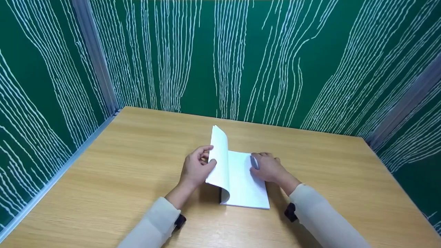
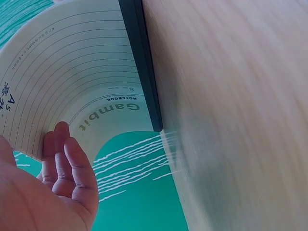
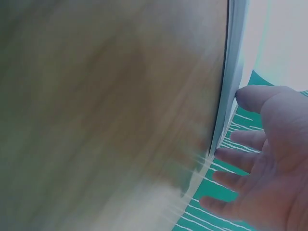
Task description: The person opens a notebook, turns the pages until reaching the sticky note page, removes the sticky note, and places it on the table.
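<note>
An A5 notebook (image 1: 246, 184) lies open on the table, white pages facing up. Its left part, a curved flap of pages and cover (image 2: 82, 62), stands raised; the left wrist view shows "Gambit NOTEBOOK" lettering and a black spine (image 2: 143, 67). My left hand (image 1: 197, 167) holds this flap by its outer edge, thumb on the page side and fingers behind. At the notebook's right edge, my right hand (image 1: 270, 167) touches the pages with its thumb, its fingers fairly straight in the right wrist view. A grey patch between that thumb and the fingers is unclear.
The wooden table (image 1: 137, 144) extends around the notebook on all sides. Green panels with white wavy lines (image 1: 200, 69) enclose its back and sides. Metal posts (image 1: 96, 55) stand at the corners. Dark straps (image 1: 291, 212) show below both sleeves.
</note>
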